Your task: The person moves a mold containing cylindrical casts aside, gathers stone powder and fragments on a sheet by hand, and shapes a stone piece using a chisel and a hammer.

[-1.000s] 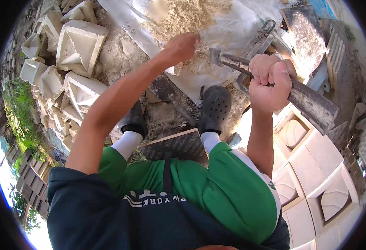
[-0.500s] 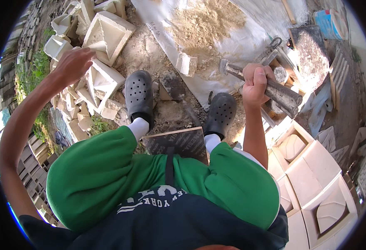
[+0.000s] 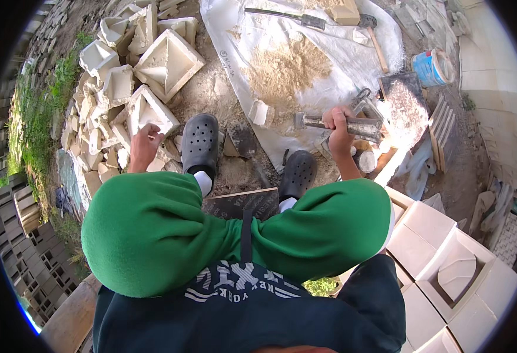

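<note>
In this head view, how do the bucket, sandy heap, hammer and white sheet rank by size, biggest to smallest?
1. White sheet
2. Sandy heap
3. Hammer and blue-and-white bucket: unsure; the hammer looks longer but thinner, and the right hand covers part.

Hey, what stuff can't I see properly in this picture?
Head view: part of the hammer, hidden by the right hand around it.
Head view: the dark board's near side, hidden by the green trousers.
Head view: the pale block's far end, cut off by the top edge.
Head view: whether the left hand touches the pale box-shaped piece; the hand itself hides that.
</note>
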A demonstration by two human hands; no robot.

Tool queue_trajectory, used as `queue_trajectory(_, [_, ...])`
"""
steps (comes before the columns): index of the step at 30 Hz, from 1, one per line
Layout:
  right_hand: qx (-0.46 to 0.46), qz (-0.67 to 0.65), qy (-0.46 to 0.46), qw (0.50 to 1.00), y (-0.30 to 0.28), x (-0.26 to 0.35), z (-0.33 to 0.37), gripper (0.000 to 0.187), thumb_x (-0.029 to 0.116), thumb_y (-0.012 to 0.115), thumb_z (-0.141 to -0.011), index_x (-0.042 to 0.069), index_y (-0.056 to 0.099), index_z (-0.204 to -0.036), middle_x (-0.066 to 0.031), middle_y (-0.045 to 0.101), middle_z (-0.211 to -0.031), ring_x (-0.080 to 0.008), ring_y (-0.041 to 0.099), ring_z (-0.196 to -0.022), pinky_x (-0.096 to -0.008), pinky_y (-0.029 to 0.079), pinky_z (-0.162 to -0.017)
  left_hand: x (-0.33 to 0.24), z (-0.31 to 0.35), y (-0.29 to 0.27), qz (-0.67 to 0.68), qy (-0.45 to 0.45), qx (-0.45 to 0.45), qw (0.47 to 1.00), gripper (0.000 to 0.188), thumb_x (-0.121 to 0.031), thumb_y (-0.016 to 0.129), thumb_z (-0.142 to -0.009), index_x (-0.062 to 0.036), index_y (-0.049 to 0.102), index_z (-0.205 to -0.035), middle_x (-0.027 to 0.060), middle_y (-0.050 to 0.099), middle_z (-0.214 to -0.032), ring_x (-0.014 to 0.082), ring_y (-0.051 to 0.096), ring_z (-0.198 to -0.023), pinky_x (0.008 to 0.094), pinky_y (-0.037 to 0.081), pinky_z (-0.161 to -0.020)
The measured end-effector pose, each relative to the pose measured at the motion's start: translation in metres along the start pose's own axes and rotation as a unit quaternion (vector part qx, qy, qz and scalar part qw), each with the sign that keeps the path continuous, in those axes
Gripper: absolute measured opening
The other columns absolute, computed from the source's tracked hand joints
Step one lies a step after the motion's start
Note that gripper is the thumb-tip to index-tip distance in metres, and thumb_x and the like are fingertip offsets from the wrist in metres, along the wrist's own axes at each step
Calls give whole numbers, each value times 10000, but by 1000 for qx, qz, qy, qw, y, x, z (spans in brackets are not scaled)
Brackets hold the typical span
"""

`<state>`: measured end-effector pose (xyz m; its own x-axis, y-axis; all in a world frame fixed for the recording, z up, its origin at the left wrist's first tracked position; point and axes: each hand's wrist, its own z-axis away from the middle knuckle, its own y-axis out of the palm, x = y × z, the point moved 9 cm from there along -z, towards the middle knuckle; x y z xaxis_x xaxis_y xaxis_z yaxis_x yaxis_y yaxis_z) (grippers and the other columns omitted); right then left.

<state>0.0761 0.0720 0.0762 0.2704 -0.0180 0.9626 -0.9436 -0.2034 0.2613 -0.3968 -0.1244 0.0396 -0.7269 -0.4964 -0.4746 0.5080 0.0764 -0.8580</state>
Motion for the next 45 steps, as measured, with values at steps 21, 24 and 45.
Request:
queue_trajectory(21, [9, 86, -12, 996, 24, 10, -3, 244, 155, 542, -936, 57, 468, -725, -1, 463, -648, -86, 425, -603, -256, 374, -595, -26, -4, 6, 52, 59, 28, 996, 321, -239, 625, -914, -4, 635, -1132, 140, 697, -1066, 261, 693, -940, 353, 540, -807])
queue_trajectory(24, [15, 63, 23, 998, 28, 8, -6, 252, 167, 545, -936, 60, 474, -719, 4, 457, -635, -81, 411, -591, -254, 373, -599, -88, -37, -20, 18, 136, 36, 990, 366, -285, 625, -912, -15, 622, -1159, 146, 694, -1073, 278, 688, -956, 379, 533, -823])
queue_trajectory(45, [-16, 87, 22, 996, 40, 23, -2, 310, 123, 434, -926, 79, 339, -634, -4, 327, -562, -129, 309, -543, -311, 308, -571, -285, -90, 170, -203, 462, 327, 799, 604, -415, 634, -875, -74, 460, -1343, 167, 604, -1204, 338, 599, -1078, 459, 475, -891])
